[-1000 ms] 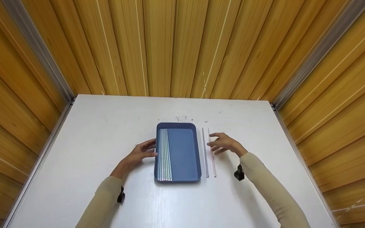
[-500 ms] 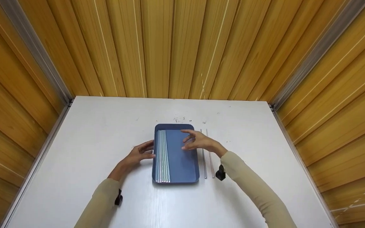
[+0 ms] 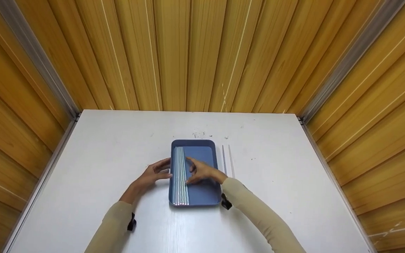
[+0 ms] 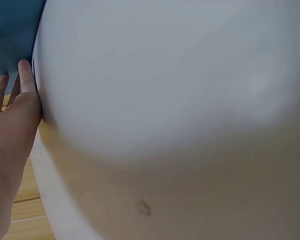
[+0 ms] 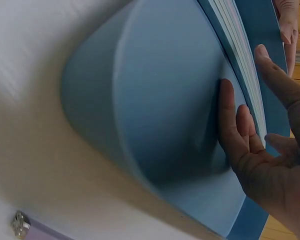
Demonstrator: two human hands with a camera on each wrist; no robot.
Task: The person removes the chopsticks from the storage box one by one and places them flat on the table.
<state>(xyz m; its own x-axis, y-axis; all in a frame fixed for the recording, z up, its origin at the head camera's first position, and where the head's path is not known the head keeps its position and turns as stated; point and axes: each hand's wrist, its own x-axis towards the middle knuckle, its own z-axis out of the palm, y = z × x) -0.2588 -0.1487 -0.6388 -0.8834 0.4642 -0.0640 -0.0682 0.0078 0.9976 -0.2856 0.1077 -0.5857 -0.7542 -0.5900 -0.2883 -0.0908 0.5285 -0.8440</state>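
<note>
A blue rectangular tray (image 3: 206, 196) stands on the white table, with several thin pale sticks (image 3: 180, 168) lying side by side along its left wall. The left hand (image 3: 150, 176) touches the tray's left outer wall with its thumb and fingertips, and the left wrist view shows its fingers (image 4: 26, 77) at the wall. Inside the tray, the right hand (image 3: 202, 172) is held low at the row's right edge, thumb and fingers spread apart. In the right wrist view its fingers straddle the row of sticks (image 5: 240, 55) without curling round any.
Two loose sticks, a greyish one (image 3: 224, 160) and a paler one (image 3: 231, 160), lie right of the tray, partly hidden by the right forearm. Wood-patterned panels (image 3: 188, 56) rise behind the table (image 3: 118, 133) and along both sides.
The right hand has travelled left from over the two loose sticks, across the tray, to the row's right edge. The left hand stays at the tray's left wall.
</note>
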